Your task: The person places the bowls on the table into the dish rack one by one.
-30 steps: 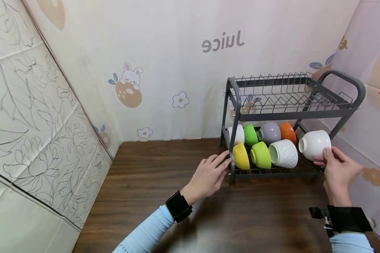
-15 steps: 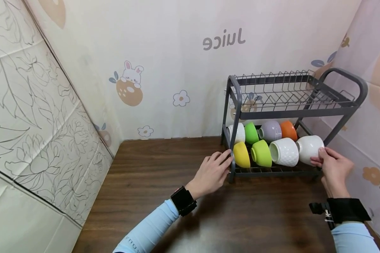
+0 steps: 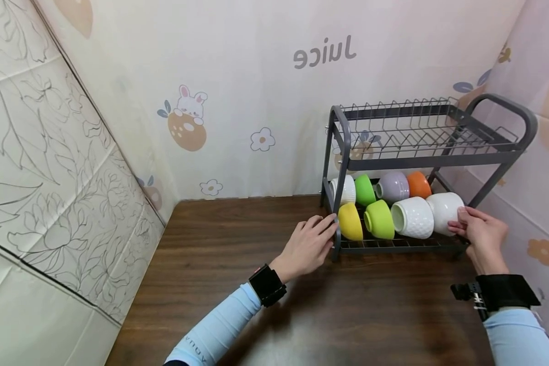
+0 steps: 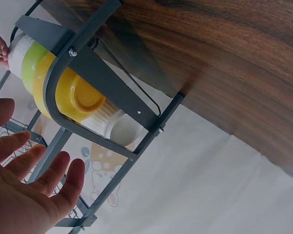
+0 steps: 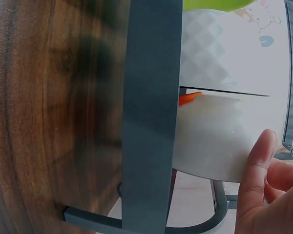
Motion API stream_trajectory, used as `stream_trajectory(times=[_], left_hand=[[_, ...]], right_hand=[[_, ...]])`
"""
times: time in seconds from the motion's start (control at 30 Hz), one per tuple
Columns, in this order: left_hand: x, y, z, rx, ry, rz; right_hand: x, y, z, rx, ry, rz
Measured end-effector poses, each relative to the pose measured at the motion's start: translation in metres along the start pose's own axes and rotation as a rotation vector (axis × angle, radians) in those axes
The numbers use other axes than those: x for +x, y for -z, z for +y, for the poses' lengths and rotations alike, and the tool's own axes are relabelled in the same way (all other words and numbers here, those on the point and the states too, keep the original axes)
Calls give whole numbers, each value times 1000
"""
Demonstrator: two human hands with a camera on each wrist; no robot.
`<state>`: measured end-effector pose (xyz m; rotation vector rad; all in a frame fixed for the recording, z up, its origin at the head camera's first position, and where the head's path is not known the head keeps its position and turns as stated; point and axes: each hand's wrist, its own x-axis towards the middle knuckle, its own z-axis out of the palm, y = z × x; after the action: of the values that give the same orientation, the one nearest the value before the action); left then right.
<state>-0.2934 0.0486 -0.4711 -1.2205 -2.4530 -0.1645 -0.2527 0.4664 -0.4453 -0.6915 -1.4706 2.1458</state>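
A smooth white bowl (image 3: 445, 213) lies on its side at the right end of the rack's lower shelf, close against a white dimpled cup (image 3: 413, 217). My right hand (image 3: 485, 234) pinches its rim between thumb and fingers; in the right wrist view the thumb (image 5: 261, 152) shows at the bowl's edge. My left hand (image 3: 307, 246) has its fingers extended, fingertips at the left upright of the grey dish rack (image 3: 432, 162). A yellow bowl (image 3: 349, 222) and a lime green bowl (image 3: 378, 219) lie tipped in the same front row.
Behind them stand a ribbed white cup (image 3: 348, 190), a green bowl (image 3: 364, 189), a lilac cup (image 3: 393, 186) and an orange bowl (image 3: 419, 184). The rack's upper wire tier (image 3: 402, 124) overhangs both rows. Patterned walls (image 3: 229, 101) enclose the brown wooden table (image 3: 219, 229).
My right hand has moved left and slightly down with the smooth white bowl, bringing it onto the shelf beside the dimpled cup. My left hand has stayed at the rack's left side.
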Motion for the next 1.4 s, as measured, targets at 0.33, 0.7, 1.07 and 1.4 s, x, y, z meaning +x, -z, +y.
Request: stream_trajectory(times=[0.33, 0.7, 1.07, 1.4], left_hand=[[3, -3, -4, -13, -3, -15], [4, -6, -1, -9, 0, -57], [7, -8, -3, 6, -19, -78], [9, -12, -3, 11, -35, -85]], right_hand=[[-8, -8, -1, -123, -3, -37], [2, 0, -4, -205, -23, -72], [7, -3, -6, -555, 70, -21], [5, 0, -2, -1023, 470, -24]])
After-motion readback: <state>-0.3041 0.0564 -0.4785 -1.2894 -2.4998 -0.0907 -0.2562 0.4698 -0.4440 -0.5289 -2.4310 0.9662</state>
